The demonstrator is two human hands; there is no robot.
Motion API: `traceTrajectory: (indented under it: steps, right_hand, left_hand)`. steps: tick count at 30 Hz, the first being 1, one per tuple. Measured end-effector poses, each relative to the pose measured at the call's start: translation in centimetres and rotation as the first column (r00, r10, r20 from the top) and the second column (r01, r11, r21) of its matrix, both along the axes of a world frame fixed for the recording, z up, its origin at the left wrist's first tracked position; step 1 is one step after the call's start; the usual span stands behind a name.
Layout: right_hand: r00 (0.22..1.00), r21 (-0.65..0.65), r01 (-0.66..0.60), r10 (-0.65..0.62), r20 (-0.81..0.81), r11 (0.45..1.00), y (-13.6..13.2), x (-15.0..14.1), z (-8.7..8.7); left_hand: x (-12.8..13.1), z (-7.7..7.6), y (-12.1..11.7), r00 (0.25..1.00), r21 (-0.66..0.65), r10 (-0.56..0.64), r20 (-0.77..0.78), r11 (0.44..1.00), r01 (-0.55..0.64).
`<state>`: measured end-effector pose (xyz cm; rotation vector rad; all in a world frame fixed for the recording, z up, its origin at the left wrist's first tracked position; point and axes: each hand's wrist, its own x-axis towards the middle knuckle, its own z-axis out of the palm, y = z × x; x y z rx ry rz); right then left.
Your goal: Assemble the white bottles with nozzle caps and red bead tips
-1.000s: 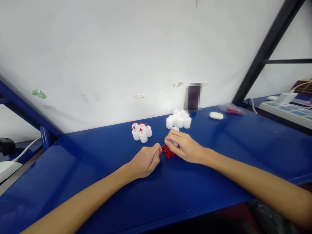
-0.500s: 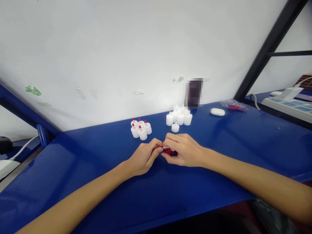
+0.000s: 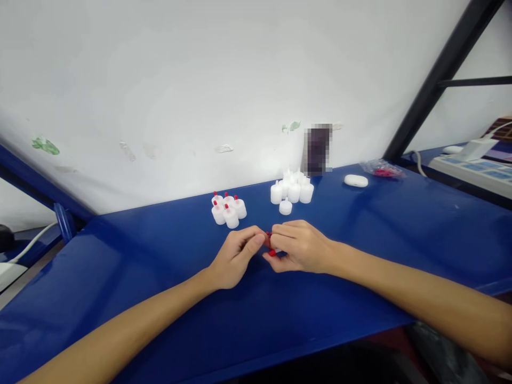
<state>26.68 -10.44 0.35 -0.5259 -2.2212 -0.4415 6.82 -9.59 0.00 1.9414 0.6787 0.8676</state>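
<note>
My right hand (image 3: 302, 246) is curled around a small white dropper bottle, mostly hidden by the fingers. A red cap (image 3: 272, 253) shows at its tip, by my right thumb. Just to the left, my left hand (image 3: 236, 256) has thumb and forefinger drawn together, its fingertips close to the right hand; what they hold, if anything, is hidden. Between the hands a few small red caps (image 3: 269, 234) peek out, the others covered by my right hand. One short white bottle (image 3: 285, 207) without a cap stands just beyond.
Several red-capped white bottles (image 3: 231, 217) stand grouped at the left. Several uncapped ones (image 3: 294, 192) cluster near the wall. Farther right on the blue table (image 3: 192, 330) lie a white oval case (image 3: 356, 181) and a clear plastic bag (image 3: 382, 169) with red contents. A blurred-out dark object (image 3: 317, 149) leans against the wall.
My right hand took the bottle toward my left hand, where the tip met the left fingers. Now the bottle's red cap shows, and my left fingertips sit slightly apart from it.
</note>
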Motion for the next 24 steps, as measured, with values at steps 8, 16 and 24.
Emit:
traceTrajectory:
  steps: [8, 16, 24]
  right_hand:
    - [0.997, -0.188, -0.05, 0.039, -0.066, 0.981, -0.5, 0.6, 0.0]
    - [0.999, -0.268, 0.028, -0.032, -0.01, 0.963, 0.4, 1.3, 0.0]
    - [0.983, -0.275, 0.118, -0.074, 0.166, 0.954, 0.1, 0.6, 0.8]
  left_hand:
    - [-0.1, -0.3, 0.1, 0.999, 0.014, 0.005, -0.047, 1.0, -0.005]
    - [-0.1, 0.1, 0.0, 0.993, 0.036, -0.005, -0.116, 0.999, 0.009]
    - [0.2, 0.1, 0.1, 0.993, 0.009, -0.044, -0.112, 0.999, 0.045]
